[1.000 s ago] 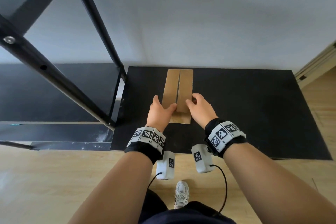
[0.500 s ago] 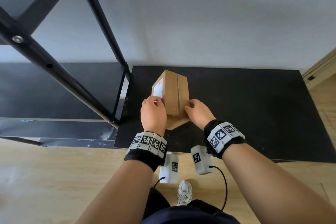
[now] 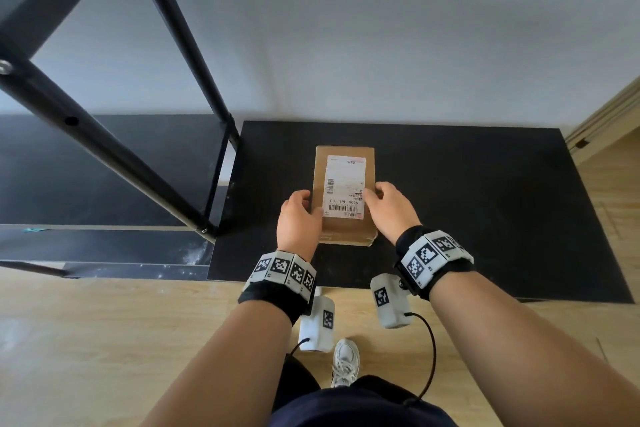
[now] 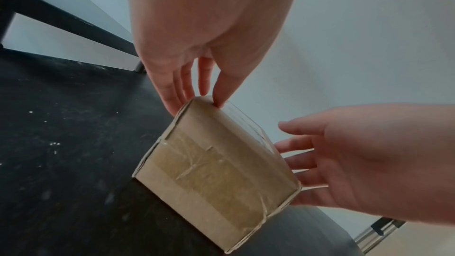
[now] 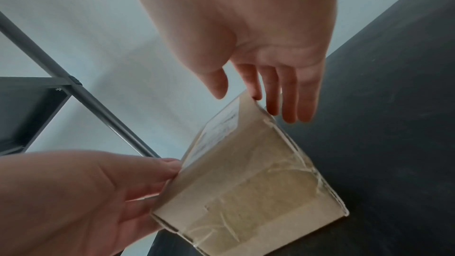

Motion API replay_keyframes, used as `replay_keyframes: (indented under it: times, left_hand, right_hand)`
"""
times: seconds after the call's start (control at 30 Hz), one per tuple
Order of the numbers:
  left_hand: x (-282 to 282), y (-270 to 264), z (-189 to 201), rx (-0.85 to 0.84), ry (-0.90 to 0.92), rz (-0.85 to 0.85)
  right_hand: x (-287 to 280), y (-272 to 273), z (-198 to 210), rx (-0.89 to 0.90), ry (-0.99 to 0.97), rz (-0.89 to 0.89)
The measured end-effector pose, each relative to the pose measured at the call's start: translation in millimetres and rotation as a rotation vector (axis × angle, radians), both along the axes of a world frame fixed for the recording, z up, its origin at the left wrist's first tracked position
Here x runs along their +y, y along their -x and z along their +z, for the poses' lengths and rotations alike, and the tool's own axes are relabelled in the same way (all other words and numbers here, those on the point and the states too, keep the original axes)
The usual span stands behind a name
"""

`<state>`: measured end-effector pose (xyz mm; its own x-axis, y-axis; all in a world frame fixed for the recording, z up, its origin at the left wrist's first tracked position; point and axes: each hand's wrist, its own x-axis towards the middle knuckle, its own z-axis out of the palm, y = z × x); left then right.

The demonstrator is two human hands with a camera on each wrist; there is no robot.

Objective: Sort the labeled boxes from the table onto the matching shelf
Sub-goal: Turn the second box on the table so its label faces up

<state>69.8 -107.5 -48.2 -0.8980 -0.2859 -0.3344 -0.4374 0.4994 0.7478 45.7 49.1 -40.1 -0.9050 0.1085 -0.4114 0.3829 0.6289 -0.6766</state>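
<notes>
A brown cardboard box (image 3: 344,230) lies flat on the black table (image 3: 467,204), its white shipping label (image 3: 344,184) facing up. My left hand (image 3: 309,207) grips the box's left edge, with the thumb on the top face and the fingers straight down the side. In the left wrist view the thumb (image 4: 222,92) sits on the box's (image 4: 216,172) top edge. My right hand (image 3: 378,193) touches the right side with straight fingers (image 5: 288,104), and its thumb hovers just off the box (image 5: 246,182). The black shelf unit (image 3: 104,163) stands to the left.
The shelf's black metal posts (image 3: 194,45) rise at the table's left edge, close to the box. A white wall runs behind the table. A door frame (image 3: 609,114) is at the far right. Below the table's near edge are the wooden floor and my shoe (image 3: 344,360).
Both hands rolled the box from its taped seam face, through a tilt on one edge, to flat with the label on top. The hands stayed on the left and right sides.
</notes>
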Motion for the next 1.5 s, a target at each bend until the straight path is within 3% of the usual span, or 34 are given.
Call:
replay_keyframes:
  times: [0.2, 0.37, 0.5, 0.67, 0.77, 0.93, 1.13, 1.5]
  left_hand:
    - [-0.2, 4.5, 2.2, 0.008, 0.001, 0.029]
    - [-8.7, 13.7, 11.5, 0.099, 0.195, 0.034]
    - [-15.7, 24.6, 15.5, 0.131, 0.343, -0.116]
    - [-18.0, 34.9, 2.1, 0.031, 0.456, -0.42]
    - [-20.7, 34.9, -2.3, 0.037, 0.491, -0.462]
    - [-26.6, 31.9, 1.9, 0.059, 0.592, -0.306]
    - [-32.3, 19.6, 3.1, -0.103, 0.431, -0.106]
    - [-26.6, 13.8, -4.6, -0.234, 0.145, -0.081]
  right_hand:
    - [0.2, 2.5, -6.5, -0.031, -0.027, 0.101]
    - [-4.8, 19.0, 3.1, -0.074, -0.106, 0.287]
    - [-10.6, 30.0, 11.3, -0.095, -0.123, 0.408]
    - [-16.8, 33.5, 12.6, -0.055, -0.236, 0.537]
    - [-13.2, 32.4, 10.2, 0.037, -0.292, 0.487]
    - [-2.5, 28.7, 4.6, 0.11, -0.213, 0.168]
    - [2.2, 20.8, 3.3, 0.055, -0.158, 0.055]
    - [-15.5, 2.0, -5.6, -0.17, -0.044, 0.189]
